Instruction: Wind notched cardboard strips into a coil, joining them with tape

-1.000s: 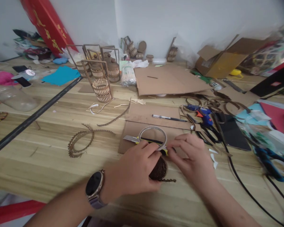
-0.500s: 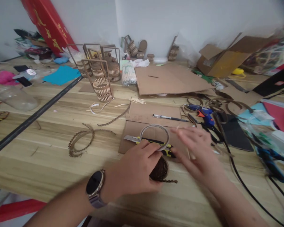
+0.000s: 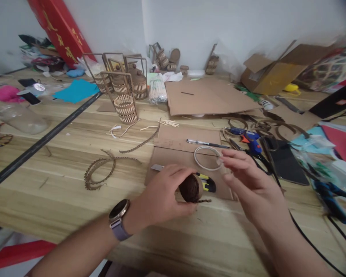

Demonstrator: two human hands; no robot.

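Note:
My left hand (image 3: 161,192), with a watch on its wrist, is closed around a small dark-brown round piece (image 3: 189,187). A short notched strip end (image 3: 204,201) sticks out to its right. My right hand (image 3: 248,177) has its fingertips together at the right edge of a thin whitish ring (image 3: 198,162), which looks like a narrow roll of tape; a small pale bit shows at the fingers. Behind the round piece lies a yellow-and-black utility knife (image 3: 212,184) on cardboard (image 3: 173,154), its middle hidden by my left hand.
A pen (image 3: 204,143) lies behind the ring. Notched brown strips (image 3: 92,173) curl at left. Small slatted baskets (image 3: 125,109) with tall handles stand behind. At right are a blue glue gun (image 3: 252,142), a phone (image 3: 286,161), scissors (image 3: 333,196) and a black cable (image 3: 308,244).
The ring has moved from above my left hand to the right, to my right fingertips. My left hand has shifted slightly, and more of the round piece shows.

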